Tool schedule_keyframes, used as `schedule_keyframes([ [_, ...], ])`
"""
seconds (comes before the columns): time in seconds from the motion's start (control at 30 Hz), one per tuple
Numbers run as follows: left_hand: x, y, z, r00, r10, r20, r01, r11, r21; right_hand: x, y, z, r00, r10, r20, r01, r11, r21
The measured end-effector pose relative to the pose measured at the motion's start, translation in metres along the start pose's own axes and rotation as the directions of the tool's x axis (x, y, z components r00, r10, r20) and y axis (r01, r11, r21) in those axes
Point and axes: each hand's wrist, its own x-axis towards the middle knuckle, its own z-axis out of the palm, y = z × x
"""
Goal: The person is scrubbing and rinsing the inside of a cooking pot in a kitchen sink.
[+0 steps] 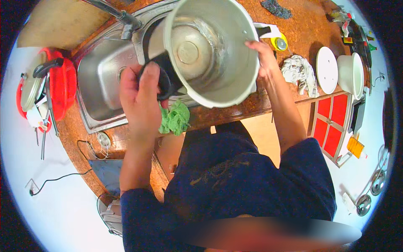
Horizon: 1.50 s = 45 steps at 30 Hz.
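A large metal pressure cooker pot (220, 63) is tilted so that its open mouth faces me, above the right side of the sink. Its inside looks wet and shiny near the base, and it holds no food that I can see. My left hand (140, 91) is wrapped around the pot's thick black handle (171, 69). On the opposite side, my right hand (266, 60) grips the pot's wall, with the thumb at the rim and the other fingers mostly hidden behind it. A small black side grip (263, 31) sticks out just above that hand.
A steel sink basin (107, 78) lies left, under a faucet (127, 26). A green cloth (176, 118) hangs at the counter edge. Rightward are a crumpled white cloth (297, 74), a white perforated plate (326, 70) and a white pot (346, 74). A red rack (67, 85) stands far left.
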Motion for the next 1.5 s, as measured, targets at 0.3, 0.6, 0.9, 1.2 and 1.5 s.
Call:
schedule_keyframes([
  [0.3, -0.007, 0.017, -0.035, 0.993, 0.111, -0.044, -0.103, 0.982, 0.159, -0.004, 0.048, 0.028, 1.000, -0.020, -0.013, 0.020, 0.999, -0.035],
  [0.6, 0.056, 0.009, -0.028, 0.978, -0.201, -0.057, 0.187, 0.964, -0.188, 0.003, -0.028, 0.039, 0.981, 0.186, 0.048, -0.191, 0.972, 0.138],
  [0.9, 0.127, -0.149, -0.035, 0.757, -0.607, 0.243, 0.614, 0.532, -0.584, -0.042, -0.075, 0.166, 0.930, -0.351, -0.108, 0.282, 0.871, -0.401],
  [1.2, 0.128, -0.167, 0.046, 0.792, -0.496, 0.357, 0.601, 0.526, -0.602, -0.043, -0.027, 0.077, 0.453, -0.809, 0.374, 0.782, 0.158, -0.603],
  [1.5, 0.144, -0.054, 0.080, 0.967, -0.097, -0.236, 0.009, 0.937, -0.349, 0.044, -0.036, 0.002, 0.292, -0.926, -0.238, 0.886, 0.356, -0.299],
])
